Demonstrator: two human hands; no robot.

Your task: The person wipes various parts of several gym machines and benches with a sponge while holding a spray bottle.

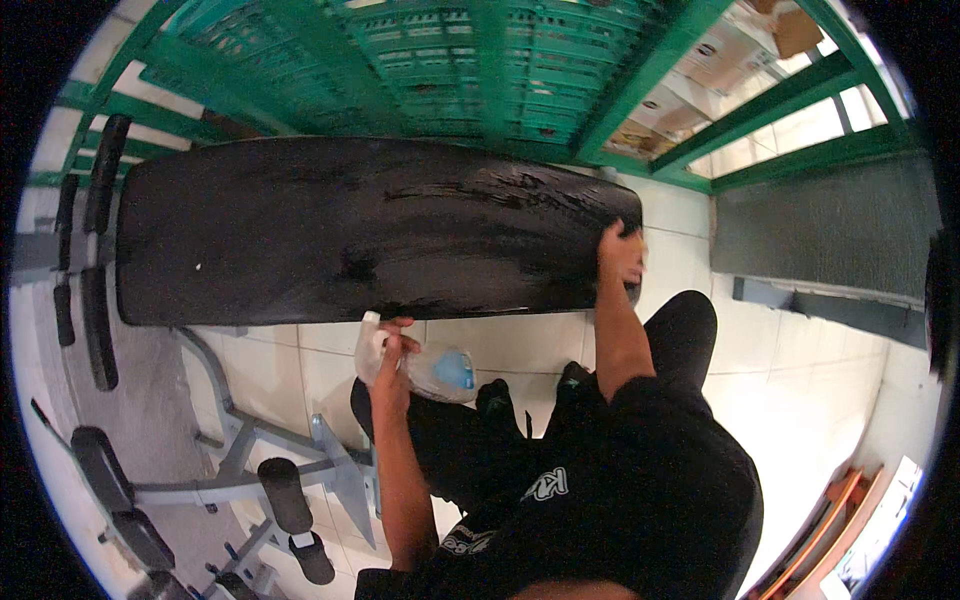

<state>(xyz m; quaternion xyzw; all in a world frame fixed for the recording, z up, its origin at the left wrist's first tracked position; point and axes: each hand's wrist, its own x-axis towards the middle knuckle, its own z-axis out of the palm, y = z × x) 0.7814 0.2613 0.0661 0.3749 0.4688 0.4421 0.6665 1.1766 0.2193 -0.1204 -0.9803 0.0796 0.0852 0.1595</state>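
A long black padded bench [300, 232] stretches across in front of me, its dark surface streaked with wet-looking patches and scuffs. My left hand [394, 356] grips the neck of a clear spray bottle [442, 373] with a white trigger head and a blue label. The bottle is tilted on its side, just off the bench's near edge. At the bench's right end, my right hand [624, 253] lies against the pad's corner. It is blurred, and a pale patch shows by its fingers; whether it holds a cloth I cannot tell.
Behind the bench stands a green metal frame [637, 90] with green plastic crates [420, 67]. Cardboard boxes [712, 56] sit behind its right bars. Grey exercise equipment [247, 442] with black foam rollers [285, 495] occupies the lower left. A grey padded board [817, 225] is at right.
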